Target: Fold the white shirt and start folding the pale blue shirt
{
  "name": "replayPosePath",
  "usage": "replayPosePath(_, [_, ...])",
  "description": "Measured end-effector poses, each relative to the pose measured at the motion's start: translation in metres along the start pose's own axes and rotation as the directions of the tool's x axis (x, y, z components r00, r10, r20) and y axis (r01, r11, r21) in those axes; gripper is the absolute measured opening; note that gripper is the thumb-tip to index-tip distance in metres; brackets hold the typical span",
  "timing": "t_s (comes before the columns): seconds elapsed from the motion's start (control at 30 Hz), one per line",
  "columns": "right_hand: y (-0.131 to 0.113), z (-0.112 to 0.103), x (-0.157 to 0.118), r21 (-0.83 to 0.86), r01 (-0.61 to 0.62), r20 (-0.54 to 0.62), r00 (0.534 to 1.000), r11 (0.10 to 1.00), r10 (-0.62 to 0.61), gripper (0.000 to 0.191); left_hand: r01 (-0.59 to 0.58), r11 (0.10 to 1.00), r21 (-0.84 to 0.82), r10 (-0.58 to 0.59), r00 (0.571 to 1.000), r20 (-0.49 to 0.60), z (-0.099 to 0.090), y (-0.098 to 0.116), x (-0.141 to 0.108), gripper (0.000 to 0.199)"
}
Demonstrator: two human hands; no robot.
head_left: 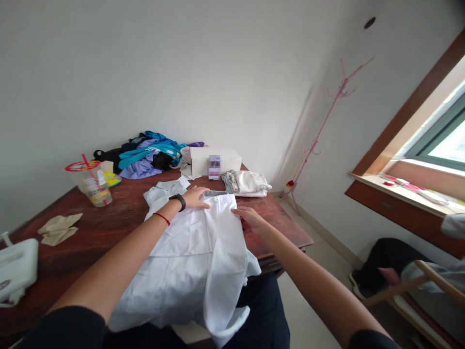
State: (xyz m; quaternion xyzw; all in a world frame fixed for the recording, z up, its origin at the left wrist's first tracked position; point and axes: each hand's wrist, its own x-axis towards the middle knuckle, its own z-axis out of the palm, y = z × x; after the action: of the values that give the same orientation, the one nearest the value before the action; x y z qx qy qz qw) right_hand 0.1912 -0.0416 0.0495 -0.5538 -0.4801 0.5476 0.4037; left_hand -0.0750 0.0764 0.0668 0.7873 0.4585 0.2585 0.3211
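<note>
A white long-sleeved shirt (178, 269) lies over the table's front edge, its lower part hanging towards my lap. Its collar (176, 185) points to the back of the table, and one sleeve (225, 242) runs down the right side. My left hand (195, 198) rests flat on the upper part of the shirt with its fingers stretched out. At the shirt's right edge, near the shoulder fold, my right hand (250, 217) pinches the cloth between thumb and fingers. Its other fingertips are partly hidden.
Behind the shirt are a white box (218, 160), folded clothes (250, 182) and a heaped clothes pile (152, 150). On the left stand a plastic cup (95, 186), a cloth (60, 228) and a white device (18, 269). A pink coat rack (321, 123) fills the corner.
</note>
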Motion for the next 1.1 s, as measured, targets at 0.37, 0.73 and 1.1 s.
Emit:
replayPosePath(0.37, [-0.004,0.014,0.019,0.042,-0.025,-0.104,0.994,0.999,0.03,0.017,-0.014,0.983,0.184,-0.003,0.996,0.091,-0.018,-0.016,0.014,0.053])
replayPosePath(0.73, [-0.086,0.041,0.079,-0.008,0.302,-0.022,0.953,0.953,-0.302,0.028,-0.01,0.911,0.412,0.124,0.96,-0.251,-0.126,0.031,-0.01,0.057])
replayPosePath(1.1, [-0.062,0.097,0.164,-0.582,0.326,0.094,0.937,0.745,-0.337,0.046,0.207,0.851,0.483,-0.057,0.95,-0.306,-0.096,-0.044,-0.007,0.034])
